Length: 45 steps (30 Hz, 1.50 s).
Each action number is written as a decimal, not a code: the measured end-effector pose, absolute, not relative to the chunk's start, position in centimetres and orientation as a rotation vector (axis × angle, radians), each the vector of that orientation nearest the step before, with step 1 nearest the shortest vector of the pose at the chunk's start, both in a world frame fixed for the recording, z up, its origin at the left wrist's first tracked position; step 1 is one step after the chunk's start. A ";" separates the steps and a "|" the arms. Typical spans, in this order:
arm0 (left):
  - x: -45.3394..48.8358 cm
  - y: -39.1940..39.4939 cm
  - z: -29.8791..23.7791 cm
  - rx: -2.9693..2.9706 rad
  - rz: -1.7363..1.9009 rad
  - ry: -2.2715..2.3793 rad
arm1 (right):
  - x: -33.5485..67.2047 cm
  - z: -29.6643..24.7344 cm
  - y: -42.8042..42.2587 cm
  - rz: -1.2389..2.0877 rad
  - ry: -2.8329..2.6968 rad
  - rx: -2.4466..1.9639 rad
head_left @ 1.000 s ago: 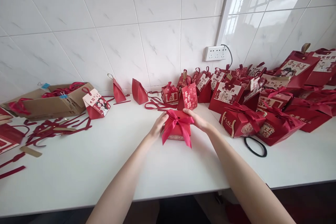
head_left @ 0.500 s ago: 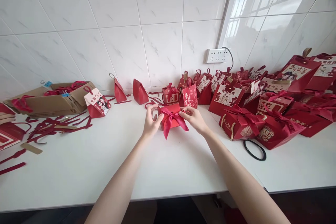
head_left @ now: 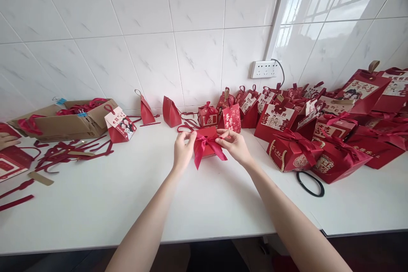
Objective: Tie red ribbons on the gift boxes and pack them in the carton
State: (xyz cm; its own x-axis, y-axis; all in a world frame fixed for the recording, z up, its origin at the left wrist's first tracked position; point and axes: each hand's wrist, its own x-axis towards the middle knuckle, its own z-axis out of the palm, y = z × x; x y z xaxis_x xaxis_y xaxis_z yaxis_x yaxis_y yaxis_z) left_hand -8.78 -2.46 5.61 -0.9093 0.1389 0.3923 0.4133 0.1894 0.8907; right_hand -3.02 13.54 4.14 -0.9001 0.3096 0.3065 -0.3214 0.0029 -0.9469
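A small red gift box (head_left: 208, 149) sits on the white table in front of me, with a crimson ribbon bow (head_left: 200, 149) across its top. My left hand (head_left: 184, 148) pinches the bow's left loop between thumb and fingers. On the other side, my right hand (head_left: 234, 144) is closed on the right loop. Both ribbon tails hang down over the front of the box. Just behind it stand a small box with a bow (head_left: 208, 114) and a red patterned gift box (head_left: 232, 118).
Many red gift boxes (head_left: 276, 117) crowd the right side, near a black ring (head_left: 310, 184). Left are a cardboard box (head_left: 63, 125) of ribbons, loose ribbon strips (head_left: 68, 155), and another person's hand (head_left: 8, 140). A power strip (head_left: 264, 69) is on the tiled wall.
My hands have shifted slightly, with the bow's loops drawn outward and its tails spread a little wider. The view has moved slightly.
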 end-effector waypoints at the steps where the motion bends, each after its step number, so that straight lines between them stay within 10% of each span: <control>1: -8.9 -2.5 5.5 -0.549 -1.798 -2.221 | -3.1 4.1 13.6 1.964 -1.832 0.021; 45: -8.7 -2.4 3.7 -0.914 -1.922 -2.107 | -3.1 4.2 14.4 1.955 -1.645 -0.180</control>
State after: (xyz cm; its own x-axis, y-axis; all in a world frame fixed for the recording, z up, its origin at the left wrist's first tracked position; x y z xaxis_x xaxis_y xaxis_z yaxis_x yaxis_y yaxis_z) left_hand -8.67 -2.36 3.74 -0.8038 0.3330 0.4929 0.5214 -0.0046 0.8533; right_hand -3.08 14.37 4.21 -0.8274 0.5011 0.2537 -0.3357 -0.0790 -0.9387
